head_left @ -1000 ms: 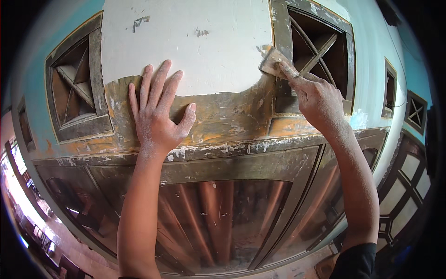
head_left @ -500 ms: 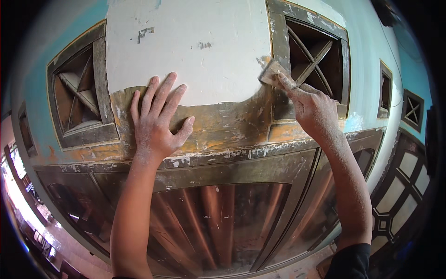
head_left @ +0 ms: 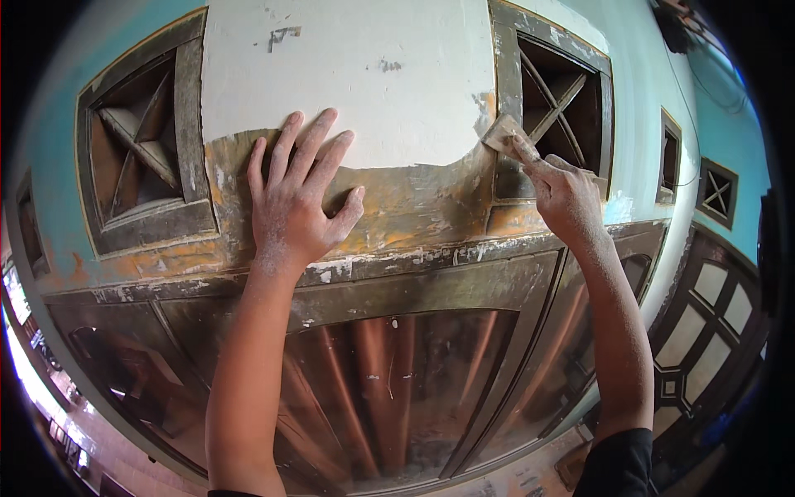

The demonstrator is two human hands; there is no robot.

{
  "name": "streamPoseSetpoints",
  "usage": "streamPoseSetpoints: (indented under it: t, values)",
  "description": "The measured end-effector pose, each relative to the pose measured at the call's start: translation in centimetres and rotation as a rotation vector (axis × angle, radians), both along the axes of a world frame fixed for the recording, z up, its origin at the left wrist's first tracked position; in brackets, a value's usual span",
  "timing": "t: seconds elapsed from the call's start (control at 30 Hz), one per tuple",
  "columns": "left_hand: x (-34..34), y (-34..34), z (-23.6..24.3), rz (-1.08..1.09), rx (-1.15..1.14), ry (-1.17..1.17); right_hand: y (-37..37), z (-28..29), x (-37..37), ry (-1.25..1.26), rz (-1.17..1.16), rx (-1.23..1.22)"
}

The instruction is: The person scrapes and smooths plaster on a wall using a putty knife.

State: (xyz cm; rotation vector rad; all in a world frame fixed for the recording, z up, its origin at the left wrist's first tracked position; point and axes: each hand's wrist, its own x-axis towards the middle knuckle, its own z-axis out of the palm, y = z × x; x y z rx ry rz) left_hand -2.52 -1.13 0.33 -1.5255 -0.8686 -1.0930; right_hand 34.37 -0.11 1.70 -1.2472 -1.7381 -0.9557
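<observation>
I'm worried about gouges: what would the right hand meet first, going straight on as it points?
Led by its scraper, the right hand would probably meet the white coating, up and to the left; whether the scraper already touches it is unclear.

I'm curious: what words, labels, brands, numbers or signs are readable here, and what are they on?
None that I can read.
Scraper in the right hand: no legible marking.
White wall patch: the angular dark mark and the grey smudge form no readable word or number.
Background items at the far left: too small and blurred to tell.
</observation>
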Motion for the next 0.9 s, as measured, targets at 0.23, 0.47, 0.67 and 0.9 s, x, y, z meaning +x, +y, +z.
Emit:
streamPoseSetpoints:
  t: [0.23, 0.47, 0.67, 0.9]
  values:
    - [-0.3, 0.4, -0.2, -0.014, 0.024, 0.004, 0.3, -0.3, 0.0, -0.034, -0.043, -0.007]
    - [0.2, 0.4, -0.1, -0.025, 0.051, -0.026, 0.3, -1.2, -0.5, 0.028, 0.027, 0.053]
    - [0.4, 1.0, -0.4, -0.016, 0.059, -0.026, -0.4, -0.3, -1.8, 0.104, 0.105, 0.063]
    - [0.3, 0.9, -0.4, -0.013, 0.068, -0.027, 0.0, -0.5, -2.1, 0.097, 0.088, 0.081]
